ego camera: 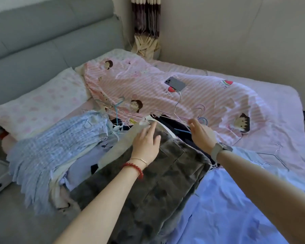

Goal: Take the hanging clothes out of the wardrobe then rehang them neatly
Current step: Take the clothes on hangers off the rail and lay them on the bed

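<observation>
The pile of clothes (123, 161) lies on the bed (280, 110) right under my arms, hangers still in them. On top is a dark grey garment (148, 182), and my left hand (145, 143) rests flat on its upper edge, fingers straight and spread, gripping nothing. Just past those fingertips a pale grey piece (128, 138) peeks out from beneath. My right hand (200, 132) reaches to the tangle of wire hangers (199, 115) at the far end of the pile, fingers loosely curled, thumb and forefinger touching a thin hanger wire (whether I actually pinch it, I cannot tell). Under that hand sit dark navy clothes (171, 124). Left of my left hand a blue checked garment (60, 145) spills toward the grey headboard (42, 41), with a floral pillow (42, 106) beyond it. Below my right forearm spreads a light blue shirt (227, 205). Beyond both hands lies a pink striped cartoon quilt (148, 88), a phone (175, 83) on it with its cable trailing toward the hangers.
</observation>
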Available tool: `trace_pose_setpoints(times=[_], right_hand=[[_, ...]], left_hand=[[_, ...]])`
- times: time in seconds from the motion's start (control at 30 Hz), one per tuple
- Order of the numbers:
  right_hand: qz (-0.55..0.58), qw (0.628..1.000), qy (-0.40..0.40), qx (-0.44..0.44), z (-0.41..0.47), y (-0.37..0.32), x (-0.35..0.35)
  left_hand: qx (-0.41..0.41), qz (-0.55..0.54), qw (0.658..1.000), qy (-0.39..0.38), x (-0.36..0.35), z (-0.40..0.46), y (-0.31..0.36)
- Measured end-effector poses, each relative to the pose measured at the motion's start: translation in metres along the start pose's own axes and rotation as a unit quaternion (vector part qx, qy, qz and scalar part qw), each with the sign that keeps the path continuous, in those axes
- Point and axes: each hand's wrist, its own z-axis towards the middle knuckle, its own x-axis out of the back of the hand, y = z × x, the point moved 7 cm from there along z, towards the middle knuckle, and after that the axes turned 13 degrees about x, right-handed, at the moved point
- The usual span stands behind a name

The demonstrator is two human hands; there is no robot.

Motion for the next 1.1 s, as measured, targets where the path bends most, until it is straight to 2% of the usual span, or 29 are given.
trace_pose_setpoints(times=[0.1,0.2,0.3,0.4,0.47,0.57,0.77,0.9,1.0,1.1], right_hand=[[-0.040,0.992,-0.109,-0.047,0.012,0.049,-0.054],[-0.038,0.978,-0.201,-0.049,-0.012,0.066,-0.112],[-0.051,0.963,-0.263,-0.004,-0.049,0.057,-0.159],[-0.072,0.959,-0.274,-0.026,-0.056,0.052,-0.177],[-0.077,0.966,-0.247,-0.028,-0.046,0.036,-0.172],[-0.062,0.972,-0.220,0.059,-0.036,-0.016,-0.169],[0.033,0.943,-0.242,0.228,-0.068,-0.166,-0.176],[0.064,0.871,-0.293,0.388,-0.137,-0.286,-0.182],[0.055,0.804,-0.304,0.508,-0.203,-0.381,-0.181],[0.075,0.765,-0.281,0.574,-0.271,-0.467,-0.167]], left_hand=[[0.087,0.083,0.989,-0.091,-0.072,-0.003,-0.053],[0.153,0.151,0.961,-0.174,-0.124,-0.014,-0.093],[0.198,0.170,0.936,-0.236,-0.153,-0.027,-0.120],[0.210,0.161,0.928,-0.263,-0.155,-0.036,-0.136],[0.208,0.148,0.939,-0.231,-0.142,-0.037,-0.140],[0.210,0.139,0.958,-0.137,-0.105,-0.043,-0.147],[0.231,0.136,0.962,0.046,-0.007,-0.121,-0.202],[0.306,0.124,0.919,0.216,0.066,-0.235,-0.255],[0.396,0.140,0.867,0.269,0.105,-0.340,-0.296],[0.475,0.143,0.799,0.339,0.145,-0.459,-0.318]])
